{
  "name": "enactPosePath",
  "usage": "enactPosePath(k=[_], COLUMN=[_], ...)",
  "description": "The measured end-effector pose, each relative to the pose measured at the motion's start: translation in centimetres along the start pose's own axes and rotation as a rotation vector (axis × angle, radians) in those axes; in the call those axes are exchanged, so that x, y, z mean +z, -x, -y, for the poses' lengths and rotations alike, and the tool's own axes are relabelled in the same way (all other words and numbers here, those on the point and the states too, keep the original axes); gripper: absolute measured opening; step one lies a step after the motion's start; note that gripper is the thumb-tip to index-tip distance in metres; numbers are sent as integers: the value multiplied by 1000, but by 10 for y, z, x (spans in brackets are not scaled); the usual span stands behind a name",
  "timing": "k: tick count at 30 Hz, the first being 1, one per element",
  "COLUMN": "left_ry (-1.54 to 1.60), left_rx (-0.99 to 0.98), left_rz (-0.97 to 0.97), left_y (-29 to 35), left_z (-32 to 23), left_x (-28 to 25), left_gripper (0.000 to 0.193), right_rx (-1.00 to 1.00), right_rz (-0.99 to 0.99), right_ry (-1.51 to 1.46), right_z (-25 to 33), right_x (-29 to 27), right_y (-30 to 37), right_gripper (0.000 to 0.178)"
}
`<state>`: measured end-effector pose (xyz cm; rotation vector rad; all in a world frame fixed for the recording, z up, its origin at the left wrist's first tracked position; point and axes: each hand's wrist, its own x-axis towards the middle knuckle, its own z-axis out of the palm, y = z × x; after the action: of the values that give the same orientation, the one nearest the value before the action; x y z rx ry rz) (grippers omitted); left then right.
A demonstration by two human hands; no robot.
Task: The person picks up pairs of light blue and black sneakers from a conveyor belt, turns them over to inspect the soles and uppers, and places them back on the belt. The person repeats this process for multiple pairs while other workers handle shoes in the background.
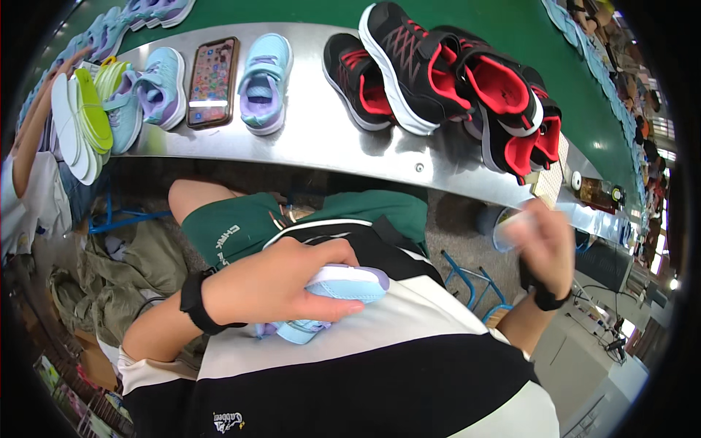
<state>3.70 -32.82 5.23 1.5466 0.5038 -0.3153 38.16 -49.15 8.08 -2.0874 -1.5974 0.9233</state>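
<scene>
Left hand [274,281] clasps light-blue shoe [337,286] at chest | right hand [548,244] raised, blurred, grip unclear

**Held items: shoe and pale object**

Shoe [339,292]: small child's sneaker, light blue upper, lilac trim, white sole. Lies on its side against the person's torso, sole edge facing up, toe pointing to the person's right. Left hand [274,281] wraps over its middle, fingers on the sole rim, thumb under; the heel end is hidden behind the hand.

Pale object [515,226]: whitish, motion-blurred, kind cannot be told. Gripped in the raised right hand [548,248], just below the metal bench edge.
</scene>
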Motion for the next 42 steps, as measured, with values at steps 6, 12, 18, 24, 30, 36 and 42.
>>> enactPosePath(k=[6, 12, 18, 24, 30, 36, 42], left_ry=[-37, -57, -56, 405, -341, -347, -456], left_rx=[30, 85, 152, 274, 313, 219, 286], left_rz=[7, -56, -180, -527, -1355, -1270, -1259], left_y=[-4, -8, -8, -19, -71, -37, -50], left_z=[-8, -10, -8, -2, 10, 62, 96], left_x=[0, 6, -10, -61, -128, -87, -56], left_gripper=[43, 42, 39, 47, 44, 36, 37], right_rx=[353, 74, 499, 415, 112, -376, -958], right_rz=[-936, -955, -916, -949, -1134, -806, -244], right_ry=[-1, -306, 190, 637, 96, 92, 352], right_z=[-125, -147, -301, -357, -174, 41, 137], right_x=[-44, -39, -56, -29, -39, -3, 71], right_y=[-29, -12, -23, -26, -45, -58, -137], right_gripper=[29, 30, 42, 50, 43, 33, 34])
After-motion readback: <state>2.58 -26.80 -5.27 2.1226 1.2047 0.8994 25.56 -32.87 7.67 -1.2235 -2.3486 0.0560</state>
